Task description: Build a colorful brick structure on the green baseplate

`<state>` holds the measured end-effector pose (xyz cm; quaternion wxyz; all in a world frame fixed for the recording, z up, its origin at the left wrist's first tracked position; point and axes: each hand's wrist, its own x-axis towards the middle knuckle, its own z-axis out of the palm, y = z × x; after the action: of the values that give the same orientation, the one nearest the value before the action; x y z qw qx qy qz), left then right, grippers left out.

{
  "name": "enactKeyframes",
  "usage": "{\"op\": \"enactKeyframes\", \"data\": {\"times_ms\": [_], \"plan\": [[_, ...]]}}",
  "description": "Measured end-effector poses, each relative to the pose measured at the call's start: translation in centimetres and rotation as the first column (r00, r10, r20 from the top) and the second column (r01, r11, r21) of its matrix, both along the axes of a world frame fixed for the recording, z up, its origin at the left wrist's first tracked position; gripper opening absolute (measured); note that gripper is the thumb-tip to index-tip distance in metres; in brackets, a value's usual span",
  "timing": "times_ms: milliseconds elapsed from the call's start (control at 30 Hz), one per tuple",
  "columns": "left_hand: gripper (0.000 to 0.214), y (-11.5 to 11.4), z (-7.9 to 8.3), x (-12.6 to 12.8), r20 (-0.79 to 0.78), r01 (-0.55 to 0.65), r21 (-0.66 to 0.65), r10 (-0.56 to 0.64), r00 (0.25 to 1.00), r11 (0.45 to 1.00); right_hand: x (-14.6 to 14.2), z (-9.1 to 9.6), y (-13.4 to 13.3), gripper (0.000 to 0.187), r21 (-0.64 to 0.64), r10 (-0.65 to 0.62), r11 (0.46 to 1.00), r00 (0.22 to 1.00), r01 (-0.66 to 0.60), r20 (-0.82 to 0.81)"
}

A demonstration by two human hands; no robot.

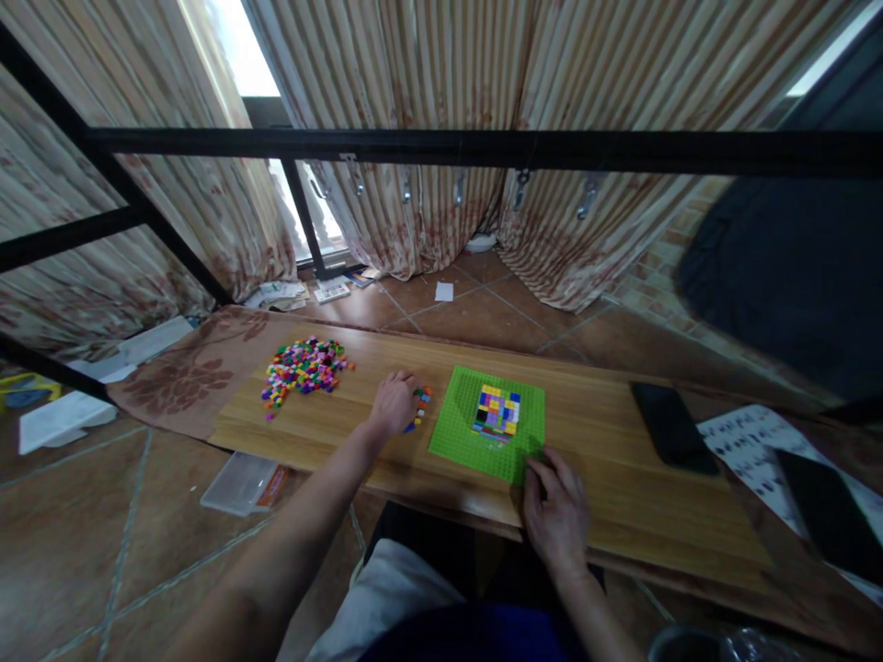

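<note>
A green studded baseplate [452, 432] lies on the wooden board, bearing a squarish build of multicoloured toy bricks [497, 411] near its middle. Just left of the plate, my left hand [395, 402] is lowered over a small group of loose bricks [422, 397] and covers part of it. Its fingers look curled together; whatever is between them is hidden. My right hand [557, 506] rests at the plate's near right corner, thumb and bent fingers closed on the edge. A heap of small mixed-colour bricks [307, 368] lies farther left.
The wooden board [593, 441] runs across in front of me. A black phone [672, 428] lies on its right, beside a printed sheet [745, 450] and another dark device [828, 510]. A clear plastic box [238, 483] sits on the floor. A black metal rail [441, 147] crosses ahead.
</note>
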<state>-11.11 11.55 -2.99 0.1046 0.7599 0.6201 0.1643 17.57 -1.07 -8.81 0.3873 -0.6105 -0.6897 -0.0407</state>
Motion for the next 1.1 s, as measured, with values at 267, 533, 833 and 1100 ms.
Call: {"op": "enactKeyframes", "data": {"times_ms": [267, 533, 833, 1100], "plan": [[0.027, -0.5, -0.7, -0.6, 0.077, 0.049, 0.038, -0.051, 0.996, 0.998, -0.1, 0.1, -0.1, 0.027, -0.024, 0.004, 1.000, 1.000, -0.003, 0.003], [0.042, -0.5, 0.0, -0.8, 0.158, 0.003, -0.022, 0.001, 0.987, 1.000, 0.0, -0.4, 0.1, 0.028, -0.016, 0.006, 1.000, 1.000, -0.006, 0.006], [0.034, -1.7, 0.4, -0.9, 0.360, -0.151, -0.048, 0.158, 0.919, 0.987, -0.1, -0.1, 0.1, 0.028, -0.022, 0.002, 1.000, 0.997, -0.004, -0.076], [0.034, -10.1, 2.6, 5.6, 0.899, 0.112, -0.438, 0.434, 0.061, 0.892, -3.2, 5.6, -1.5, 0.030, -0.099, 0.119, 0.978, 0.887, -0.181, -0.446]]}}
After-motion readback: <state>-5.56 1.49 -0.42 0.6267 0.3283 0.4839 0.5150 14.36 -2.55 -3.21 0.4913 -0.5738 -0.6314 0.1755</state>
